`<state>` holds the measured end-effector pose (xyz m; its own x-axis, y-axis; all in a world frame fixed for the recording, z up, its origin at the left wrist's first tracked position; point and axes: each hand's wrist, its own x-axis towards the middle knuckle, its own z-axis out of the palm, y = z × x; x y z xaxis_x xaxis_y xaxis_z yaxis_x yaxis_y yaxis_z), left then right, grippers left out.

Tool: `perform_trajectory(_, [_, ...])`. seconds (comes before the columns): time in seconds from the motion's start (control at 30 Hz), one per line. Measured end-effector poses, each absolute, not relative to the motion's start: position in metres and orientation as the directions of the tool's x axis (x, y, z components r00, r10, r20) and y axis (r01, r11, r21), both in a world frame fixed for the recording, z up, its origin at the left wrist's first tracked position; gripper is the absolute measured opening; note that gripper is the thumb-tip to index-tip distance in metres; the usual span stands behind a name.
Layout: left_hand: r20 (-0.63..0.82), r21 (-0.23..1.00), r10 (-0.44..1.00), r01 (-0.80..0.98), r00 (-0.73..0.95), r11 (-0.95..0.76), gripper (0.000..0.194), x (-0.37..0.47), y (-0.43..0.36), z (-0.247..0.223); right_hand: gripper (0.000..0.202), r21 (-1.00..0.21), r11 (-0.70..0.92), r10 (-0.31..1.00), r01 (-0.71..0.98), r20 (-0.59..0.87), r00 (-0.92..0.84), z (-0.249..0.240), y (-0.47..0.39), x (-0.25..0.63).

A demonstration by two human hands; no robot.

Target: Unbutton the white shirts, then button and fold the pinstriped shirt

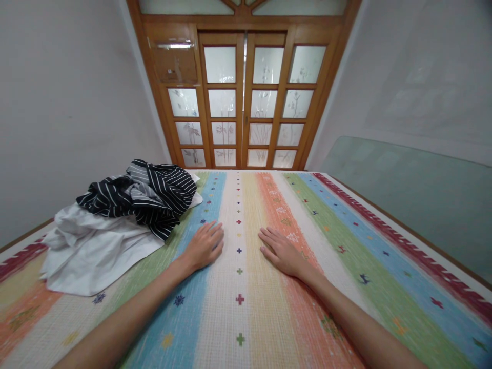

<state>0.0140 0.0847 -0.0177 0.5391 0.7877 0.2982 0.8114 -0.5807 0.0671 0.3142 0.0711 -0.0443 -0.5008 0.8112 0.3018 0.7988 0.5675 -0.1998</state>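
My left hand (204, 246) lies palm down on a striped, multicoloured cloth (240, 261), over its blue and white bands, fingers stretched forward. It holds nothing. My right hand (280, 251) rests flat on the yellow and orange bands of the same cloth, fingers pointing inward, also holding nothing. A gap of patterned cloth lies between the two hands. To the left of my left hand sits a crumpled heap: a black garment with white stripes (161, 189) on top of a white garment (96, 251). Their exact kinds are hidden by the folds.
Wooden doors (246, 97) with frosted glass panes stand beyond the far edge. A grey wall (73, 102) rises on the left. Along the right side, a pale green rounded panel (407, 195) leans near the wall.
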Motion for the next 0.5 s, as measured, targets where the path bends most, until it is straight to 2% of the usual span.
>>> perform_trajectory(0.17, [0.521,-0.006,0.744,0.874,0.418,-0.487,0.039,-0.021,0.093,0.025,0.051,-0.207,0.565,0.814,0.799,0.299,-0.498,-0.044,0.071,0.314])
perform_trajectory(0.3, [0.658,-0.026,0.722,0.965,0.213,-0.261,0.057,-0.048,0.101,0.073,0.05,-0.229,0.57,0.812,0.789,0.306,-0.497,-0.044,0.071,0.313])
perform_trajectory(0.4, [0.653,0.058,0.757,0.998,-0.032,-0.008,0.079,-0.069,0.109,0.091,0.051,-0.237,0.564,0.817,0.791,0.3,-0.492,-0.044,0.071,0.313])
perform_trajectory(0.5, [0.548,0.066,0.819,0.984,-0.172,0.163,0.085,-0.091,0.118,0.083,0.051,-0.235,0.565,0.816,0.791,0.3,-0.494,-0.044,0.071,0.313])
